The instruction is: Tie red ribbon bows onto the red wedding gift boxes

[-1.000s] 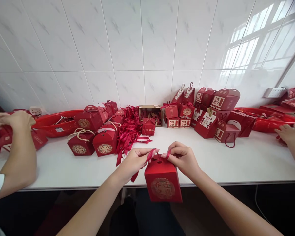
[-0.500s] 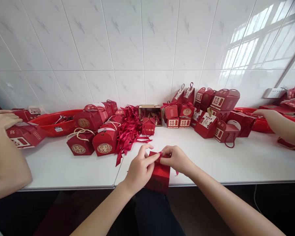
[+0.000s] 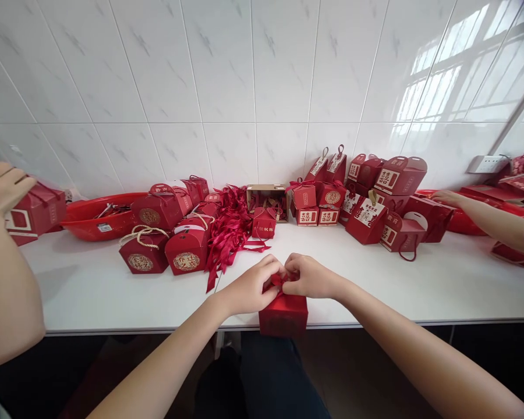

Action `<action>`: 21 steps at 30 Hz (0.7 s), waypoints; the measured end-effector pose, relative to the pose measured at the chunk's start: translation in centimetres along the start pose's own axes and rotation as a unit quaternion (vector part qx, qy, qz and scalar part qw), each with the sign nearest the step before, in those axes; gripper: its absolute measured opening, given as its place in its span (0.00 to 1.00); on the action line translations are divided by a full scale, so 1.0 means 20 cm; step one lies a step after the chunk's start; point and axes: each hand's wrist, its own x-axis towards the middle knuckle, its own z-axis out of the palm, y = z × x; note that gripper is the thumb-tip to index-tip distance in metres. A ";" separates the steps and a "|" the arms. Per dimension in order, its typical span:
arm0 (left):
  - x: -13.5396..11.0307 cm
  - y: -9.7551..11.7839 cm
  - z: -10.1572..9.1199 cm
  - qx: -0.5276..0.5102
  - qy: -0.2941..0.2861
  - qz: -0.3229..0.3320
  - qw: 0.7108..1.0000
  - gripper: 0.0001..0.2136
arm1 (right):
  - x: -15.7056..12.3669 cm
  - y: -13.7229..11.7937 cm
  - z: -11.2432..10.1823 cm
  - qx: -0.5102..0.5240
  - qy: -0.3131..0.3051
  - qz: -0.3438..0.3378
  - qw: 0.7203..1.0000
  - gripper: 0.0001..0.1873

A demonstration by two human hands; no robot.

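A small red gift box [image 3: 283, 316] stands at the table's front edge, its base slightly over the edge. On its top is a red ribbon [image 3: 278, 281], partly hidden by my fingers. My left hand [image 3: 259, 285] pinches the ribbon from the left side. From the right, my right hand [image 3: 308, 278] pinches it too, fingertips close to those of the left. Ahead, a heap of dark red ribbons [image 3: 229, 227] lies beside another small red box [image 3: 264, 223], which stands before an open cardboard box [image 3: 266, 188].
Red boxes with cord handles [image 3: 143, 250] stand to the left, and a stack of red boxes [image 3: 399, 176] to the right. Red basins [image 3: 100, 227] sit at both sides. A co-worker's hand [image 3: 4, 185] holds a box at left; another person's arm [image 3: 484, 215] reaches in at right.
My hands have drawn together over the box, and my left fingers have curled in. The box has turned a little. At left, the co-worker's hand and box have risen; at right, the other hand moved left.
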 end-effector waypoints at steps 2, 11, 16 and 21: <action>0.00 0.01 0.00 0.034 0.009 -0.003 0.999 0.03 | -0.01 0.00 0.00 -0.003 0.002 -0.007 1.000 0.09; -0.06 -0.01 -0.01 0.126 0.071 -0.083 0.986 0.12 | -0.06 0.07 -0.01 -0.048 0.069 -0.027 0.996 0.10; -0.08 -0.06 -0.01 0.023 0.083 -0.081 0.993 0.13 | -0.08 0.10 -0.02 -0.053 0.096 -0.024 0.994 0.07; -0.06 -0.07 0.00 -0.114 0.096 -0.084 0.985 0.11 | -0.08 0.11 0.02 -0.030 0.151 -0.053 0.987 0.06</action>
